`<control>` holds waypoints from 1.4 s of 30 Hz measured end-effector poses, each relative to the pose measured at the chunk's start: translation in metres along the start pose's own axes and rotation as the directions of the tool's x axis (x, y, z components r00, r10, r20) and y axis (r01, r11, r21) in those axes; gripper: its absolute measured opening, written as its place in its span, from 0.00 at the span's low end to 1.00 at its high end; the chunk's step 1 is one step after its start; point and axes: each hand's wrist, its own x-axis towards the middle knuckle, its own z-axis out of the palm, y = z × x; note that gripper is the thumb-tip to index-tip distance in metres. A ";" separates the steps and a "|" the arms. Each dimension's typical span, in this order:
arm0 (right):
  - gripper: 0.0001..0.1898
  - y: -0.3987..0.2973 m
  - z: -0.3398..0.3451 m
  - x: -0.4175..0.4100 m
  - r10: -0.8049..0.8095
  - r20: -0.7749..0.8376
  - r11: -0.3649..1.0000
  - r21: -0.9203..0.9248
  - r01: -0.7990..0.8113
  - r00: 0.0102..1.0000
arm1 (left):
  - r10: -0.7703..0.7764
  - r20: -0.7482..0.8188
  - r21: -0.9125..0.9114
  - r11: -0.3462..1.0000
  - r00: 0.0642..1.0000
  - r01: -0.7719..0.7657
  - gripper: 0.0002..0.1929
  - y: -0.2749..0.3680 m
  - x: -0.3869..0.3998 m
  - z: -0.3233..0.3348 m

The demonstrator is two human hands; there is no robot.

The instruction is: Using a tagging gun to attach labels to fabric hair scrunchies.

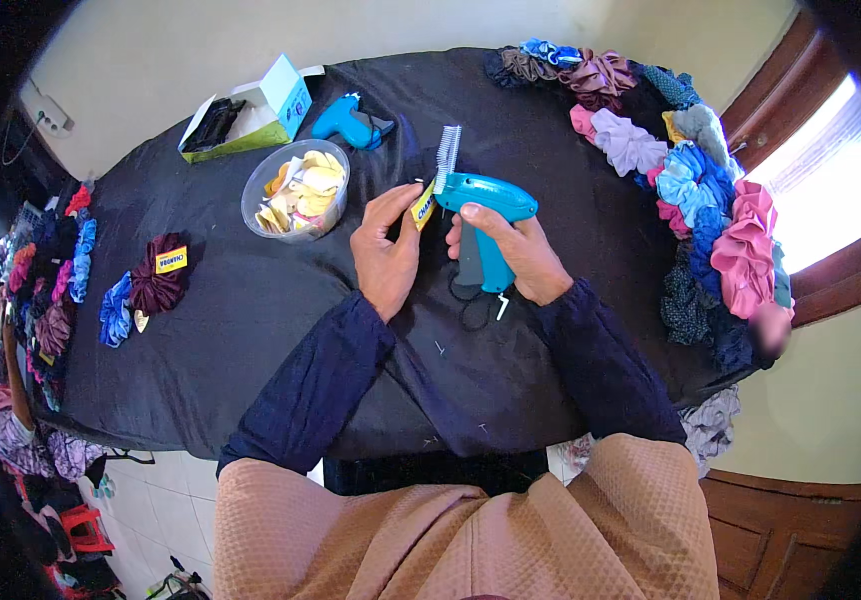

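Note:
In my right hand (526, 253) is a teal tagging gun (492, 199), gripped around its handle. A comb of white plastic fasteners (448, 154) stands up from its front end. My left hand (385, 251) pinches a small yellow card tag (423, 208) bearing writing, right by the gun's nose; whether the needle passes through it is hidden. On the black cloth (265, 360) to the left lie a maroon scrunchie (154, 286) with a yellow tag on it and a blue scrunchie (115, 309). A second tagging gun (346, 122) lies farther back.
A clear plastic tub (292, 235) of cut pieces stands near an open cardboard box (294, 101) at the back. Heaped scrunchies (693, 180) line the table's right side. More scrunchies (55, 322) cover the left end, where another person's arm (18, 375) shows.

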 end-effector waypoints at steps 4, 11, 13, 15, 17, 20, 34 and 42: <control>0.15 -0.004 -0.001 0.000 0.016 0.014 1.000 0.019 -0.016 1.000 | -0.034 0.024 -0.046 0.998 0.999 0.035 0.13 -0.001 -0.003 0.002; 0.15 -0.003 -0.004 0.002 -0.009 0.053 0.998 0.054 0.006 0.999 | 0.143 0.059 -0.040 0.989 0.988 -0.141 0.16 0.011 -0.001 0.003; 0.15 -0.004 -0.003 0.002 -0.007 0.052 0.998 0.065 0.004 0.999 | 0.115 0.063 -0.053 0.992 0.991 -0.112 0.16 0.011 -0.003 0.004; 0.15 -0.004 -0.002 0.002 -0.012 0.040 0.998 0.066 0.009 0.999 | 0.087 0.068 -0.066 0.994 0.994 -0.082 0.16 0.011 -0.004 0.004; 0.15 -0.003 -0.002 0.002 -0.019 0.046 0.997 0.079 0.016 0.999 | 0.016 0.075 -0.084 0.996 0.997 -0.009 0.17 0.010 -0.005 0.004; 0.14 -0.004 -0.001 0.001 -0.012 0.038 0.998 0.067 0.009 0.999 | -0.037 0.076 -0.114 0.992 0.996 0.046 0.17 0.014 -0.007 0.005; 0.14 0.000 -0.001 0.000 -0.003 0.026 0.999 0.046 0.002 1.000 | -0.053 0.079 -0.192 0.979 0.995 0.068 0.17 0.010 -0.007 0.007; 0.13 0.000 0.002 0.002 -0.009 0.004 0.999 0.053 0.009 1.000 | -0.152 0.137 -0.280 0.942 0.979 0.186 0.19 0.016 -0.003 0.001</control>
